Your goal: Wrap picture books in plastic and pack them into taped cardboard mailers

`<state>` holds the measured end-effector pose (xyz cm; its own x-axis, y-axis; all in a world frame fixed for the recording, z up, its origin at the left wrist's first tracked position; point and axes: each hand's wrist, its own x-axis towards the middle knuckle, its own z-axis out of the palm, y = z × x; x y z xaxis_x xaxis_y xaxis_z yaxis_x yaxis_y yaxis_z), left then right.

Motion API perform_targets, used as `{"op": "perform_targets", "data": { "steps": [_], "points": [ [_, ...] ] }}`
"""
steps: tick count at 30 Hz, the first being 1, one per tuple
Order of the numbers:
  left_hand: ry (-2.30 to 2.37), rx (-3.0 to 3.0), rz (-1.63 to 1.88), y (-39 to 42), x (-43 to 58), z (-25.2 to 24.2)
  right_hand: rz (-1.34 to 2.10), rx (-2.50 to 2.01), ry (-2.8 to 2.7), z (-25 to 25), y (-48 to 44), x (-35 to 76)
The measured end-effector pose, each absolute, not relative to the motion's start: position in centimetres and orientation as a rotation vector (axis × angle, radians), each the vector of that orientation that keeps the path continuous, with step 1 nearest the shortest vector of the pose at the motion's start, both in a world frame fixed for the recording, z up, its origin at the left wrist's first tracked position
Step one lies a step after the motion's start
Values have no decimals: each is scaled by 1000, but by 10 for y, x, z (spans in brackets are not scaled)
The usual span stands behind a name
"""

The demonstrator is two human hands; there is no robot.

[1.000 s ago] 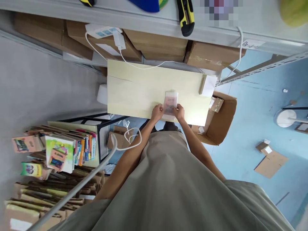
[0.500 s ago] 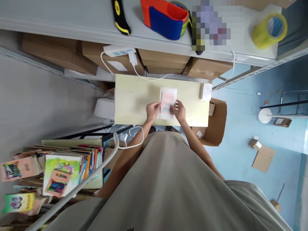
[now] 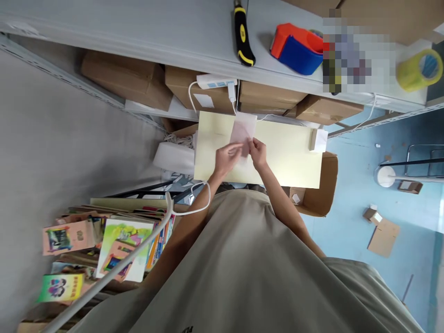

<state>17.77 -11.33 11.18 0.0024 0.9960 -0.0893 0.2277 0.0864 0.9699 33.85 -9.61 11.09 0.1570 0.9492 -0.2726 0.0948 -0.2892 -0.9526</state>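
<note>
Two bare hands were on one thin, pinkish, cloudy-looking rectangular packet (image 3: pixel 243 128). Packet sat over the left-of-centre part of the pale-yellow, flat rectangular desk (image 3: pixel 287 155), tilted, its far end overlapping the desk's far edge in view. Couldn't tell if it touched the surface.

Right hand (image 3: pixel 258 152): closed, thumb and fingertips pinching the packet's near right side. Left hand (image 3: pixel 228 158): loosely open, fingers stretched across the near left side; couldn't tell if they pressed on it.

Risks, my judgement:
- Hold looked one-sided. If the right pinch slipped, the packet could swing or drop; slick wrap, if that's what it was, would make it worse.
- Thin, so a hard squeeze could crease it.
- Far end lined up with the thin white cable (image 3: pixel 268 115) at the desk's far edge. Too far forward could mean a snag.
- Small white box (image 3: pixel 319 140) overhung the far right corner; a sideways knock could tip it toward the open brown cardboard carton (image 3: pixel 329 185) beyond the right edge.
</note>
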Motion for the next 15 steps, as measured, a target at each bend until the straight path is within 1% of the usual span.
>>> {"op": "perform_targets", "data": {
  "steps": [3, 7, 11, 15],
  "points": [
    [1575, 1100, 1107, -94, 131, 92, 1378, -1547, -997, 111, -92, 327],
    [1442, 780, 983, -74, 90, 57, 1526, -1522, -964, 98, -82, 300],
    [1542, 662, 997, -57, 70, 27, 1560, -1570, -922, 63, -56, 273],
    [1730, 644, 992, -28, 56, 3, 1469, -1797, -1001, 21, -16, 247]
  ]
}}
